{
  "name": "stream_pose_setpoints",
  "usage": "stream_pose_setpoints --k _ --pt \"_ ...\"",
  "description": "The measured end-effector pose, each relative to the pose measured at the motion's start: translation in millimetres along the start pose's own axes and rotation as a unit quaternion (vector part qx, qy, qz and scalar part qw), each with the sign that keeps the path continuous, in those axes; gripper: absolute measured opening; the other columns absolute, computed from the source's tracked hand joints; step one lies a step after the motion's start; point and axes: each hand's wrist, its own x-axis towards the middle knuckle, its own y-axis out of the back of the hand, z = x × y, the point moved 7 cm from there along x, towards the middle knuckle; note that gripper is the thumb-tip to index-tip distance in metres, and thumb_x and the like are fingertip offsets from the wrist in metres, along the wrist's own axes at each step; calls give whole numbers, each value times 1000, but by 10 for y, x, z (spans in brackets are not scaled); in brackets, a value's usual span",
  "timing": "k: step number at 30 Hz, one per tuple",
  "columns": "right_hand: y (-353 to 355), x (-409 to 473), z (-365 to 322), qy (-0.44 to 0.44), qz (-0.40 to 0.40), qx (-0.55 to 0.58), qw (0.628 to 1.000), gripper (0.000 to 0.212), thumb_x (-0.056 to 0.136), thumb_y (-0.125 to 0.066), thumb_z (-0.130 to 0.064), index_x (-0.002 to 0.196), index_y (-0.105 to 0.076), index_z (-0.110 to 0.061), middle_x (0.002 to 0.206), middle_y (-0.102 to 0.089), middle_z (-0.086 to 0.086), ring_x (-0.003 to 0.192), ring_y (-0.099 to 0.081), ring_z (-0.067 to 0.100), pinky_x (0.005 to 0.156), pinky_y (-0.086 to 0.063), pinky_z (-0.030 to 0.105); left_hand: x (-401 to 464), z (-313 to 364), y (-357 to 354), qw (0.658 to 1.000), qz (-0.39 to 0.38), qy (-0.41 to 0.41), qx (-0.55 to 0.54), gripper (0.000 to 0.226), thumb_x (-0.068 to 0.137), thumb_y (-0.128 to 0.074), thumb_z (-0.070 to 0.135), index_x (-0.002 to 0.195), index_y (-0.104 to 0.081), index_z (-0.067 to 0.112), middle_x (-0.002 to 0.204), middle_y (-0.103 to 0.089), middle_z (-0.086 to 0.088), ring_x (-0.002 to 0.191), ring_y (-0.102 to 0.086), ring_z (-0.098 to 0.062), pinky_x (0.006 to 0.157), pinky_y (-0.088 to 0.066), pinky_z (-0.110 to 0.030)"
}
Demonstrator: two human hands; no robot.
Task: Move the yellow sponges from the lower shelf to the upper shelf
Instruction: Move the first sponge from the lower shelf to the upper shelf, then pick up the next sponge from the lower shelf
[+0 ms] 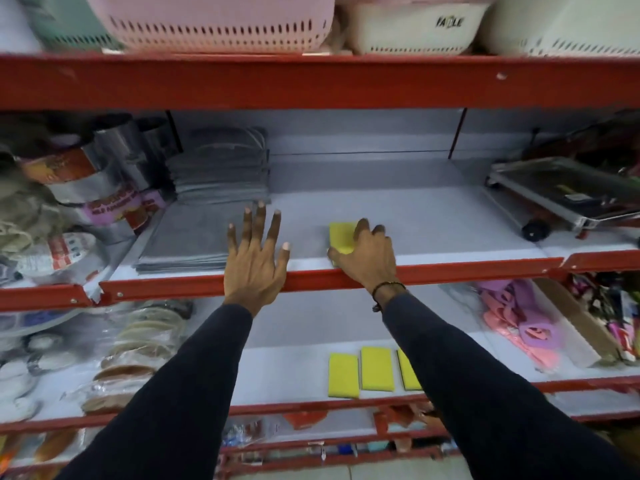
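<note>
Now my right hand grips one yellow sponge on the upper shelf, fingers curled over its far side, thumb at its near edge. My left hand hovers flat beside it, fingers spread wide, holding nothing. Three more sponges lie side by side on the lower shelf, the rightmost partly hidden by my right sleeve.

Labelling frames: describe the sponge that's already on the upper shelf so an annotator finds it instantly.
Find the grey-lined upper shelf behind the red rail, between the stack of grey cloths and the metal tray. The yellow sponge lies near its front edge under the right hand. It is the only sponge up there; three others lie one shelf below.
</note>
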Motion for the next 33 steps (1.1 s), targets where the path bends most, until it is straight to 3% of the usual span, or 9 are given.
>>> stream_pose_setpoints --k 2,6,8,10,13,17,21,26,33 --pt "-58 -20 -4 3 5 -42 999 77 80 -70 -62 129 -52 -5 117 -58 23 106 -55 44 85 -48 44 -12 -4 -5 1000 1 -2 4 72 104 -4 52 168 7 22 176 18 -8 161 17 -29 129 1 -61" --pt "283 -366 -47 78 241 39 966 44 78 -67 -50 93 -59 -10 92 -59 11 87 -54 32 74 -42 41 -17 40 -40 999 -1 -19 27 70 103 -9 49 168 5 25 176 19 -7 161 17 -29 128 3 -64" --pt "230 -722 6 142 292 73 943 31 80 -69 -38 82 -54 -12 83 -56 7 80 -50 27 71 -38 40 22 71 -29 998 2 -48 41 71 101 -15 43 169 -2 24 177 11 -9 162 11 -31 127 1 -66" --pt "-195 -1019 204 153 223 52 961 26 81 -69 -34 79 -55 -13 81 -56 5 79 -51 28 71 -38 41 67 99 -19 995 -2 -82 59 74 97 -19 40 169 -6 25 177 6 -11 162 7 -34 127 0 -66" --pt "-1177 -1284 831 45 -15 -96 994 42 84 -58 -53 97 -65 -13 97 -64 8 99 -60 35 83 -44 46 95 77 -46 995 0 -87 56 76 97 -23 39 169 -3 24 177 8 -12 162 10 -35 127 2 -66" --pt "-1908 -1542 1270 -14 -235 -249 940 67 90 -45 -67 127 -62 -15 131 -59 15 126 -47 36 103 -36 50 117 47 -72 995 6 -81 58 77 99 -25 40 168 5 24 176 14 -13 161 14 -34 127 3 -65" --pt "-2252 -1550 1056 26 -276 -263 924 64 89 -52 -64 134 -54 -18 138 -50 18 125 -48 38 105 -35 50 134 34 -84 995 9 -78 60 76 99 -22 42 168 7 24 176 15 -13 161 15 -34 128 1 -65" --pt "-2492 -1553 756 70 -293 -178 937 58 82 -69 -29 134 -49 -16 139 -43 17 113 -53 40 93 -44 45 149 25 -69 996 2 -77 50 78 98 -23 42 168 5 24 176 12 -14 161 13 -36 128 1 -63" --pt "-1611 -1479 219 230 -114 6 966 37 67 -59 -35 97 -59 -13 105 -60 9 82 -57 35 69 -47 43 141 31 -55 996 -6 -72 45 78 98 -22 44 168 5 25 176 13 -14 161 13 -36 129 1 -63"
